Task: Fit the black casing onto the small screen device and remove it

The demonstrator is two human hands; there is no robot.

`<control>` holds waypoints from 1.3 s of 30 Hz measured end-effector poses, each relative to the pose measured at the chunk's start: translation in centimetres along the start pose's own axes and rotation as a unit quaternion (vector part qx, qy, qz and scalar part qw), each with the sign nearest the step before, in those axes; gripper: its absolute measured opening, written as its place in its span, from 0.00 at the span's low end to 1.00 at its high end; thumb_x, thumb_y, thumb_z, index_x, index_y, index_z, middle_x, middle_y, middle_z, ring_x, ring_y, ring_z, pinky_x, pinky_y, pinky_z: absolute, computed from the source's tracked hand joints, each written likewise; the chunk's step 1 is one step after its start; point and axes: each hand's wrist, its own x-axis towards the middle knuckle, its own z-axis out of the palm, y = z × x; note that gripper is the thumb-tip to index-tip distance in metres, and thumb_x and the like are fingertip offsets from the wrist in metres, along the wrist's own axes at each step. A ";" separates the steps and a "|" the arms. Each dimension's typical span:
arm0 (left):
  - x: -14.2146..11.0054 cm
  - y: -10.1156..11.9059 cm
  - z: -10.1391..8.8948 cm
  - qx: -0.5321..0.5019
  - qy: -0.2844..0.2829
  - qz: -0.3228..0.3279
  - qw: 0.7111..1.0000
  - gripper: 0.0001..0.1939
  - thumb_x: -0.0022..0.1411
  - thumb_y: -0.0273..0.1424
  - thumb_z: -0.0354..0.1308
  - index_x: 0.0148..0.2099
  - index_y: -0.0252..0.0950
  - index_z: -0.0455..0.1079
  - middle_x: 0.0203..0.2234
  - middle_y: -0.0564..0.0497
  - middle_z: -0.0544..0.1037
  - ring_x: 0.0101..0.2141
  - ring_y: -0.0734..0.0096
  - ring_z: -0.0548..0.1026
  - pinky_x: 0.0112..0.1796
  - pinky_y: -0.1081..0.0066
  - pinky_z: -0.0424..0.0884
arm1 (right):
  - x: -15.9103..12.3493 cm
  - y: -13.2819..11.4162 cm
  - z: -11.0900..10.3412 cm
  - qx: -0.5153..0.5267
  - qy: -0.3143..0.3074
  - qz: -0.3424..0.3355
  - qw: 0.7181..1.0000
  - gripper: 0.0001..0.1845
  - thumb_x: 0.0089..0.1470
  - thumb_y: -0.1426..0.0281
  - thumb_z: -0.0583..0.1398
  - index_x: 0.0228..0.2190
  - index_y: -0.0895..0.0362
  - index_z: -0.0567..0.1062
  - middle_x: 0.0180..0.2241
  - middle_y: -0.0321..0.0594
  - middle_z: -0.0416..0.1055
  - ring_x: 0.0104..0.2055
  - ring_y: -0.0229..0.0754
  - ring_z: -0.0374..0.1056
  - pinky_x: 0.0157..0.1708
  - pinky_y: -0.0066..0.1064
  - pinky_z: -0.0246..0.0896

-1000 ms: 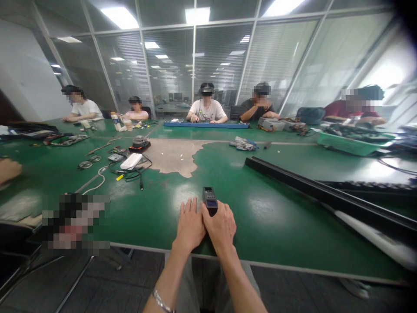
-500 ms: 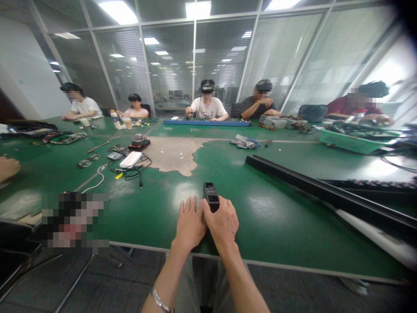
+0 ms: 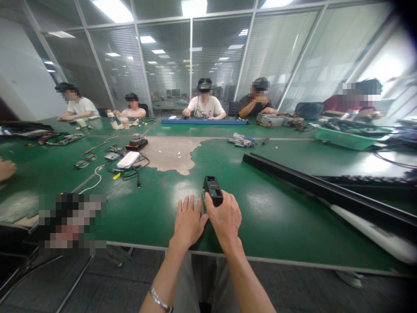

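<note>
My right hand (image 3: pixel 225 214) is wrapped round a black rectangular plastic housing (image 3: pixel 213 184) with cut-out openings in its top face. It is tilted a little, its far end pointing away from me. Along its left side shows a narrow green strip (image 3: pixel 203 201), perhaps a circuit board edge; it is too small to be sure. Just to the left, my left hand (image 3: pixel 188 221) lies flat on the green table (image 3: pixel 143 221), fingers stretched forward and thumb near the housing. My right palm hides the housing's near end.
A long black rail (image 3: pixel 293 178) runs across the right side, a white bar (image 3: pixel 368 232) beside it. Ahead to the left lie a white box (image 3: pixel 128 160) with cables and a pair of glasses (image 3: pixel 85 161). Gloves (image 3: pixel 241 140) and a green basket (image 3: pixel 345 138) are farther off. Several people sit opposite.
My right hand has shifted slightly right with the housing, which is turned and now shows the green strip on its left. A gap has opened between my hands. The view moved slightly.
</note>
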 end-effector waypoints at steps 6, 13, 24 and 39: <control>0.0 0.0 0.1 0.005 0.009 -0.002 1.000 0.28 0.72 0.46 0.38 0.67 0.40 0.56 0.66 0.43 0.58 0.65 0.51 0.54 0.62 0.45 0.50 | 0.7 0.5 -0.7 -0.018 0.013 0.000 1.000 0.23 0.57 0.53 0.56 0.43 0.58 0.73 0.38 0.46 0.73 0.42 0.49 0.67 0.39 0.34 0.56; 0.0 0.2 0.2 0.002 0.017 -0.006 1.000 0.27 0.72 0.44 0.39 0.67 0.40 0.57 0.65 0.43 0.60 0.65 0.52 0.55 0.62 0.45 0.50 | 1.1 1.8 -1.0 -0.044 0.004 0.014 0.999 0.24 0.58 0.53 0.55 0.44 0.59 0.73 0.39 0.47 0.72 0.43 0.49 0.66 0.40 0.34 0.56; 0.0 0.1 0.1 0.003 0.019 -0.011 1.000 0.26 0.72 0.43 0.38 0.67 0.40 0.56 0.66 0.44 0.59 0.65 0.53 0.54 0.62 0.47 0.50 | 0.8 4.8 -0.2 -0.098 -0.014 0.047 0.994 0.22 0.58 0.54 0.56 0.44 0.58 0.73 0.40 0.46 0.72 0.42 0.49 0.67 0.37 0.35 0.56; 0.0 0.1 0.0 -0.004 0.021 -0.010 1.000 0.29 0.72 0.46 0.37 0.68 0.40 0.53 0.65 0.42 0.60 0.65 0.52 0.55 0.62 0.47 0.51 | -0.3 5.4 0.5 -0.157 -0.053 0.074 0.983 0.40 0.57 0.47 0.53 0.59 0.64 0.60 0.47 0.55 0.68 0.47 0.56 0.69 0.36 0.38 0.61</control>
